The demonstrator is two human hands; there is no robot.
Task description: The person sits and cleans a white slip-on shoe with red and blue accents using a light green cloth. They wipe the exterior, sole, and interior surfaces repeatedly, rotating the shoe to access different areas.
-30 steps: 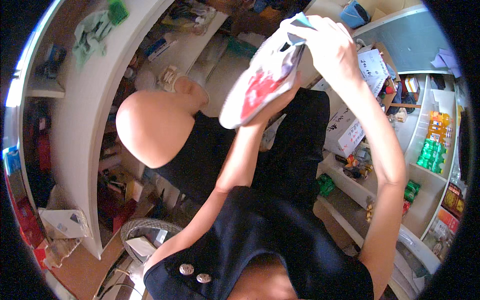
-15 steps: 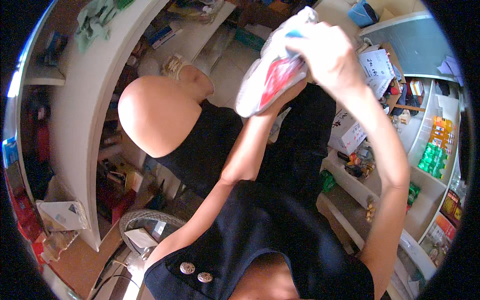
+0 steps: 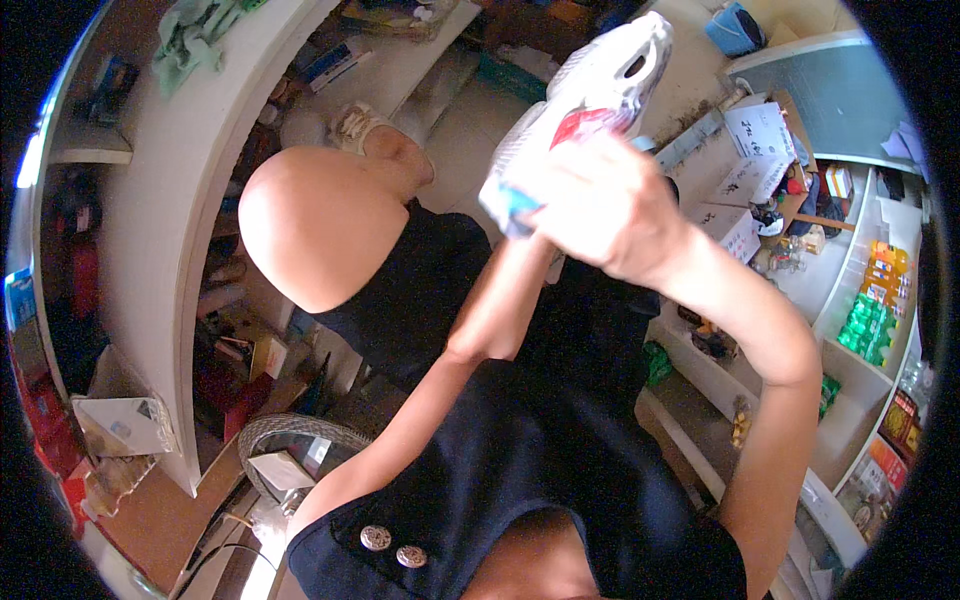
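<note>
A white sneaker (image 3: 590, 85) with a red patch is held up in front of me, its ribbed side edge turned to the left. My left forearm runs up behind it; the left hand is hidden by the shoe and my right hand, and appears to grip the shoe from behind. Across the lower part of the sneaker lies my right hand (image 3: 610, 205), fingers closed and slightly blurred. A small blue thing (image 3: 522, 203) shows at its fingertips against the shoe; its kind cannot be made out.
My bent bare knee (image 3: 310, 225) is raised at left, beside a white shelf panel (image 3: 180, 220). A bicycle wheel (image 3: 290, 440) stands at lower left. At right are white cartons (image 3: 755, 140), shelves with green bottles (image 3: 868, 328) and orange bottles (image 3: 887, 272). A blue container (image 3: 735, 30) stands far back.
My right hand has moved down and left along the sneaker, with the small blue thing going from its upper end to its lower end. The sneaker has shifted slightly right and turned.
</note>
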